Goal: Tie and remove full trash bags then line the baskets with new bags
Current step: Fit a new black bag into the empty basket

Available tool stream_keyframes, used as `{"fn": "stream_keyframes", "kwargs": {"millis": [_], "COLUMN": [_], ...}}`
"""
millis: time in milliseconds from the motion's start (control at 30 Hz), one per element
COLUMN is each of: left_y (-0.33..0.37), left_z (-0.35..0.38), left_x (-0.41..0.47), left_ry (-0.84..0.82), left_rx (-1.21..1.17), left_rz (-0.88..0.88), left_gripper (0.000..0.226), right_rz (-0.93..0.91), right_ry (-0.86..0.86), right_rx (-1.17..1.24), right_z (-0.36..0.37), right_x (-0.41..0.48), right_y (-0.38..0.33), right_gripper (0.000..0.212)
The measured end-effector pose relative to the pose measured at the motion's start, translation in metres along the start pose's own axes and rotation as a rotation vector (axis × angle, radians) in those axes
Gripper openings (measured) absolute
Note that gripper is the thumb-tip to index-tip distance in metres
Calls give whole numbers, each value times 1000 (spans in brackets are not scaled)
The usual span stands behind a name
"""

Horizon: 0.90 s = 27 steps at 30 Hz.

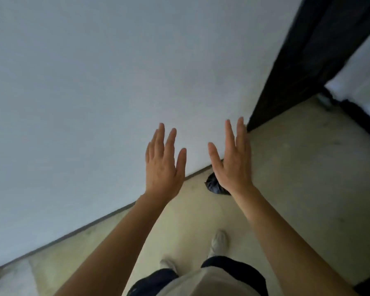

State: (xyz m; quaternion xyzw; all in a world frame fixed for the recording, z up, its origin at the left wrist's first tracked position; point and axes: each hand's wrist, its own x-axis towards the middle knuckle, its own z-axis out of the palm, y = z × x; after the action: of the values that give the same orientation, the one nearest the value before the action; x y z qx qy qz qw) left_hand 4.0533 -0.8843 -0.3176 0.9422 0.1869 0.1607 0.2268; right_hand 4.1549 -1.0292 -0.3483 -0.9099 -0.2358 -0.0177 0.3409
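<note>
The bag [214, 185] is lying on the floor [297, 178] right at the foot of the wall [94, 82], at about 5 o'clock from the middle of the view. It is looking dark, shiny and crumpled. Only its left part is showing, since the right wrist is covering the rest, so its long axis and any knot cannot be told.

The right hand [233, 165] is hanging in the air in front of the bag, back to the camera, with its fingers [240, 135] straight and nearly together and the thumb standing off toward 10 o'clock. The left hand [163, 165] is hovering beside it, fingers straight and slightly spread, thumb pointing to 1 o'clock. Neither hand is holding or touching anything.

From the right fingertips the bag is lying at about 7 o'clock, back toward the wrist and well below on the floor. From the left hand it is lying at 4 o'clock. The right hand is the nearer one (by my reading, a reach for the bag would be asking the fingers to turn downward first, as both hands are pointing up at the wall).

A dark door [303, 50] is standing at 2 o'clock, and the person's shoes [218, 242] are showing at 6 o'clock. No basket is showing.
</note>
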Motion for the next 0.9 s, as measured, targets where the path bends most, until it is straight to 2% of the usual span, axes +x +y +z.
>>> {"fn": "stream_keyframes", "kwargs": {"millis": [167, 333, 467, 633, 800, 900], "left_y": [-84, -170, -236, -287, -329, -364], "left_z": [-164, -323, -433, -554, -630, -656], "left_x": [-80, -232, -393, -578, -716, -782], "left_ry": [234, 514, 672, 772, 882, 923], "left_rx": [201, 340, 457, 647, 739, 756], "left_rz": [-108, -298, -488, -786, -1006, -1116], "left_gripper": [57, 57, 59, 59, 57, 59], "right_rz": [-367, -697, -905, -1123, -1379, -1462], "right_ry": [-60, -119, -196, -335, -496, -570], "right_rx": [43, 160, 275, 416, 486, 495], "right_z": [23, 71, 123, 185, 234, 274], "right_x": [-6, -76, -189, -359, -514, -586], "right_y": [-162, -357, -517, -700, -823, -878], "right_gripper": [73, 71, 71, 70, 70, 71]}}
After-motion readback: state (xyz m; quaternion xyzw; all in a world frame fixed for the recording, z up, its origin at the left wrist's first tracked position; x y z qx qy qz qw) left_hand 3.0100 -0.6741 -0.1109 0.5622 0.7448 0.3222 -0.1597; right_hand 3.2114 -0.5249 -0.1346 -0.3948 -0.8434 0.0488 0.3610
